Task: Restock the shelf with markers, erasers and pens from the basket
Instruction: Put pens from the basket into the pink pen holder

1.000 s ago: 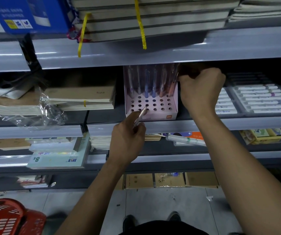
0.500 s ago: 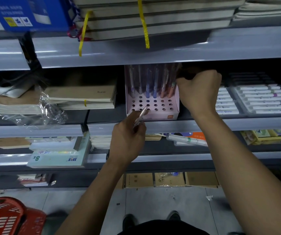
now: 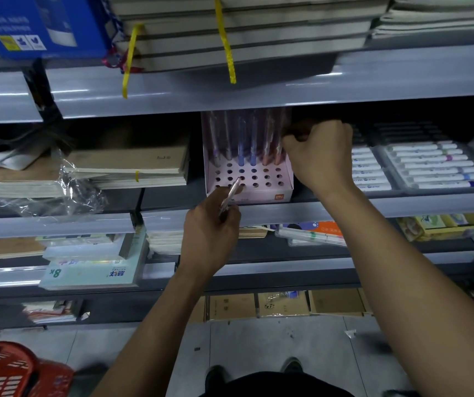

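Note:
A pink pen display box (image 3: 258, 193) with rows of round holes stands on the middle shelf (image 3: 402, 203). Several pens (image 3: 247, 144) stand upright in its back row. My left hand (image 3: 210, 230) grips a pinkish pen (image 3: 231, 194) just in front of the box, tip pointing up toward the holes. My right hand (image 3: 320, 153) is at the box's upper right corner, fingers curled round a pen at the right end of the back row. The red basket (image 3: 9, 371) sits on the floor at the bottom left.
Trays of white markers (image 3: 436, 167) lie right of the box. Stacked notebooks (image 3: 126, 167) and crumpled plastic wrap (image 3: 66, 193) lie to its left. The upper shelf edge (image 3: 258, 93) hangs low over the pens. Lower shelves hold paper pads and boxes.
My right hand has shifted slightly down and left along the box's right side at the last pen. My left hand holds its pen in nearly the same place.

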A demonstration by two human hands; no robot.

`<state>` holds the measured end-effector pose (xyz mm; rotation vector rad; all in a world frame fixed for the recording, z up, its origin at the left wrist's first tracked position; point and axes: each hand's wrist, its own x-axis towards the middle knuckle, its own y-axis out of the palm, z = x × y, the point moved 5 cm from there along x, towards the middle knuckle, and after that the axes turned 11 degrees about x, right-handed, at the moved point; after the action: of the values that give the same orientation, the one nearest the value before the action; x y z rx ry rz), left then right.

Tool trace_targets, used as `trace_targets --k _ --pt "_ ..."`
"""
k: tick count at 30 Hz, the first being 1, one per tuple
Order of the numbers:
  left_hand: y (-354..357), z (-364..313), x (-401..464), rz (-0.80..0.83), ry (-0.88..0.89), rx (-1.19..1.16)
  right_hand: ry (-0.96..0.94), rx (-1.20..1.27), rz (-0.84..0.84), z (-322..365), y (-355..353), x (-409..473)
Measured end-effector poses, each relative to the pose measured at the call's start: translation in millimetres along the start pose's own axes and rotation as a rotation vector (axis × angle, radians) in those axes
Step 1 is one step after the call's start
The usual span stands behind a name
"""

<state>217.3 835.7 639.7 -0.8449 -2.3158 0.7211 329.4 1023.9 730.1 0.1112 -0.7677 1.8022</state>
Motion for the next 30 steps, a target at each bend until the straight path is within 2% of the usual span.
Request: trace_targets --k 4,8,10,13,20,30 --pt "0.4 -2.6 -1.3 0.038 -0.039 -0.079 -0.012 -0.008 0.027 -1.4 0.2 -4.4" --pt "0.7 -6.3 -7.7 0.082 -0.225 -0.561 -0.006 0.024 -0.078 -6.6 -2.1 -23.6" --pt "-0.3 -9.3 -8.1 0.106 -0.249 -0.675 -0.026 0.105 -0.079 -5.9 -1.7 -37.0" --pt "-0.1 -11.6 -7.0 0.144 -0.233 -0.71 -0.032 0.207 0.002 -5.0 3.0 -56.4" --pt "4.0 -17.6 -5.0 0.208 -0.244 -0.848 -0.02 0.377 0.349 7.8 22.7 -84.1" --pt "2.0 -18.0 -3.6 0.204 -0.234 -0.761 0.036 0.488 0.31 7.3 21.2 -85.2"
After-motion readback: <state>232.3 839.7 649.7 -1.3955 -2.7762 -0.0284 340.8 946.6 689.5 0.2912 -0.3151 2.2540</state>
